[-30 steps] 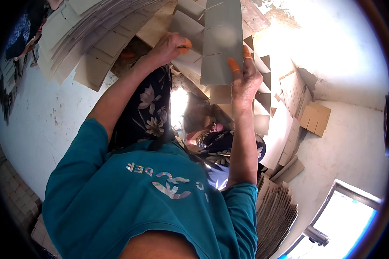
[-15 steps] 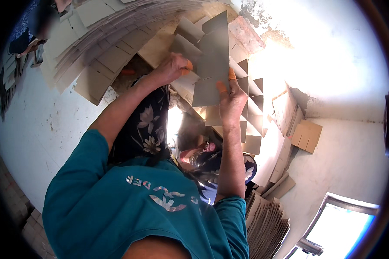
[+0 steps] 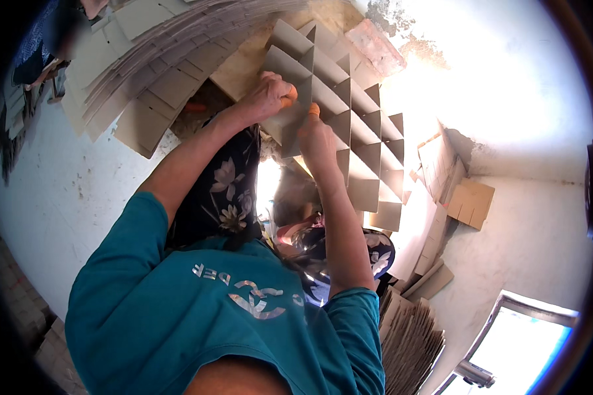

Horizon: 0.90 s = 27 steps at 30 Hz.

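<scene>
A grey cardboard divider grid [image 3: 356, 131], made of slotted strips crossing one another, stands in front of me with its cells facing up. My left hand [image 3: 267, 100] is closed at its left side, orange covers on the fingertips, pinching the edge of a cardboard strip. Close beside it my right hand [image 3: 317, 139], also with orange fingertip covers, is closed on the top of a crossing strip at the grid's near left part. That strip sits down among the others. The fingertips hide the slots between them.
Long rows of stacked slotted cardboard strips [image 3: 171, 62] lie at the upper left. More cardboard sheets [image 3: 408, 336] stand in a pile at the lower right. A loose slotted piece [image 3: 471, 203] leans by the wall. Part of another person [image 3: 39, 46] shows at the far upper left.
The large cardboard strip held up over the grid has gone down into it. My right hand has moved left and lower along it, nearer my left hand, which has barely moved.
</scene>
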Tool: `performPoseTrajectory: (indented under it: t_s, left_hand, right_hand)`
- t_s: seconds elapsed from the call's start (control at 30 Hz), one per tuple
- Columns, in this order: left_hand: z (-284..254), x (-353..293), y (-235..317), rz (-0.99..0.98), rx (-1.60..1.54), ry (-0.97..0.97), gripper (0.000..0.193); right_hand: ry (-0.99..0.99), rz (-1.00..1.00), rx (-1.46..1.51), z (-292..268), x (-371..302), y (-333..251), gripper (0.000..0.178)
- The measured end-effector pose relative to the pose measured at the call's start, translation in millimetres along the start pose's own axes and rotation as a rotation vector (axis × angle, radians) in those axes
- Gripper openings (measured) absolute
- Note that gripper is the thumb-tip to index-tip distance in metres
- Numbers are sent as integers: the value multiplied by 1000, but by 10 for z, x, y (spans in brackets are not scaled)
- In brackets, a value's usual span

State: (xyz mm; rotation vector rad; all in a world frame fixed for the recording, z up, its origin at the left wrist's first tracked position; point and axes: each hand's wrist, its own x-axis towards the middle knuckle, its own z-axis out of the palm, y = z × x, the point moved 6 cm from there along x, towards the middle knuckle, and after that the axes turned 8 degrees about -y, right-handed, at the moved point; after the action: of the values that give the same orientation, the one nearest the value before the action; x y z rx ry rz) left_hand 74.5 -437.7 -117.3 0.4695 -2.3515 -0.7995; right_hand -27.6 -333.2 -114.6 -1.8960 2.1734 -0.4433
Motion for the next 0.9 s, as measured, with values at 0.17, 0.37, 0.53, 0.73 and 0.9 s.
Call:
performPoseTrajectory:
  t_s: [0.17, 0.37, 0.53, 0.73, 0.9]
  left_hand:
    - [-67, -5, 90, 56, 122, 59, 44]
    - [10, 99, 350, 198, 299, -163, 77]
    - [235, 498, 393, 283, 458, -321, 94]
    - [520, 905, -46, 256, 293, -389, 72]
    - [817, 1001, -224, 232, 281, -634, 30]
  right_hand:
    - [-178, 160, -95, -120, -99, -98, 57]
    - [503, 254, -260, -998, -87, 1000, 72]
    - [25, 470, -351, -1054, -74, 2021, 84]
    - [-265, 186, 139, -493, -437, 1071, 85]
    - [-256, 309, -62, -198, -440, 1254, 21]
